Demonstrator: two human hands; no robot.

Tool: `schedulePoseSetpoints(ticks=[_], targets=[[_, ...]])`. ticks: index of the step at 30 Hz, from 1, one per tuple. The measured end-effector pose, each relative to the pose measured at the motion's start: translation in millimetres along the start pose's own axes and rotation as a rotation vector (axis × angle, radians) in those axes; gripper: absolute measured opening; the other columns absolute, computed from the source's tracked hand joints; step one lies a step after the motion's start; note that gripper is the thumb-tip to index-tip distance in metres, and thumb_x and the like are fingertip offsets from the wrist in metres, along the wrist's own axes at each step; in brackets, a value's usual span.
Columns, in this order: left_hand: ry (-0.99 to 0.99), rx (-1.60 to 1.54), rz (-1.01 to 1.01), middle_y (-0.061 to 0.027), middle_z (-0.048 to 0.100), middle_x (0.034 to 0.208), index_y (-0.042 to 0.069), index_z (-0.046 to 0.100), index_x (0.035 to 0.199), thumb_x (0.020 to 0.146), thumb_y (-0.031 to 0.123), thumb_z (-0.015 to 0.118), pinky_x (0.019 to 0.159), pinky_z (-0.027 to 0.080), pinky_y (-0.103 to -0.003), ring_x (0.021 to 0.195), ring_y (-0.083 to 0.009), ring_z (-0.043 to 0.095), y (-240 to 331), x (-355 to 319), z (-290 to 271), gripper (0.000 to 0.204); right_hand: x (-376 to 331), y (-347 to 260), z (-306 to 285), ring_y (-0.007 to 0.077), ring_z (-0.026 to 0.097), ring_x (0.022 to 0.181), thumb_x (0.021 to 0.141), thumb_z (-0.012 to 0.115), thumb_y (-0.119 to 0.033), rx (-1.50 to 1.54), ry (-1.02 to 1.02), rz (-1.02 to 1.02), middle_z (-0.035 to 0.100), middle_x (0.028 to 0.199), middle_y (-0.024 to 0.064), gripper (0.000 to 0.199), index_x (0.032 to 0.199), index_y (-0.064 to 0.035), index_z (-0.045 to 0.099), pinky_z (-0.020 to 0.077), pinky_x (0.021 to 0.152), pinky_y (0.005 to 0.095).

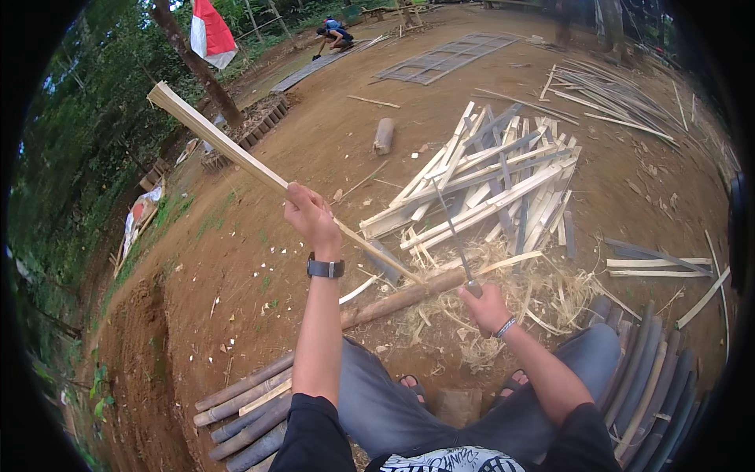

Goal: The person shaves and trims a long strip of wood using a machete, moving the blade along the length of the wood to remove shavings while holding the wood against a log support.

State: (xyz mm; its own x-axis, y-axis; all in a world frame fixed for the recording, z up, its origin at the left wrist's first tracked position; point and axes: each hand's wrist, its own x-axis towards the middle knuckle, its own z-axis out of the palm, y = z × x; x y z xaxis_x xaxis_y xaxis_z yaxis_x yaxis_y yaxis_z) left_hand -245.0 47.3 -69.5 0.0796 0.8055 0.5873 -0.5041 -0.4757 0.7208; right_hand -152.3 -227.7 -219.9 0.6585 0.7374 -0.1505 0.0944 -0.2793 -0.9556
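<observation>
My left hand (313, 222) is closed round a long pale bamboo strip (216, 140) that slants from the upper left down toward the log. The strip's lower end is close to a round wooden log (385, 305) lying on the ground in front of my knees; whether they touch I cannot tell. In my right hand (486, 307) is the handle of a long knife (454, 226), its thin blade pointing up and away from me. Curly bamboo shavings (543, 295) lie heaped round the right hand and the log.
Beyond the log lies a pile of bamboo strips (511, 177). Bamboo poles are stacked at my left (244, 393) and right (657, 377). A short log piece (383, 135) and a slatted panel (444, 59) lie farther off, where another person (338, 35) crouches.
</observation>
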Motion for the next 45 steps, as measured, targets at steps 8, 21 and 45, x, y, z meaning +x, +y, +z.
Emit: schedulePoseSetpoints(ticks=[8,21,45], targets=[[0.002,0.012,-0.029,0.0020,0.032,0.056,0.011,0.036,0.073,0.090,0.066,0.031,0.038,0.025,-0.021,0.043,-0.0060,0.030,-3.6,-5.4,17.8,0.058,-11.8,-42.1,93.8,0.0112,0.048,0.039,0.096,0.033,-0.052,0.539,-0.212,-0.035,0.048,0.048,0.0021,0.061,0.070,-0.0017,0.053,0.0390,0.039,0.0255],[-0.017,-0.056,-0.092,0.0039,0.027,0.054,0.014,0.030,0.069,0.086,0.073,0.027,0.038,0.020,-0.021,0.043,-0.0052,0.025,17.7,-21.9,-17.4,0.061,-12.0,10.5,122.4,0.0134,0.043,0.036,0.093,0.031,-0.061,0.307,-0.309,0.263,0.043,0.044,0.0026,0.069,0.056,-0.0051,0.046,0.0368,0.037,0.0299],[-0.030,-0.106,0.016,0.0031,0.023,0.044,0.014,0.027,0.065,0.084,0.076,0.023,0.032,0.017,-0.018,0.035,-0.0063,0.021,44.9,-76.6,-48.6,0.065,-33.9,19.6,156.1,0.0178,0.049,0.038,0.091,0.028,-0.066,0.297,-0.271,-0.116,0.047,0.041,0.0053,0.078,0.043,-0.0063,0.047,0.0436,0.047,0.0361]])
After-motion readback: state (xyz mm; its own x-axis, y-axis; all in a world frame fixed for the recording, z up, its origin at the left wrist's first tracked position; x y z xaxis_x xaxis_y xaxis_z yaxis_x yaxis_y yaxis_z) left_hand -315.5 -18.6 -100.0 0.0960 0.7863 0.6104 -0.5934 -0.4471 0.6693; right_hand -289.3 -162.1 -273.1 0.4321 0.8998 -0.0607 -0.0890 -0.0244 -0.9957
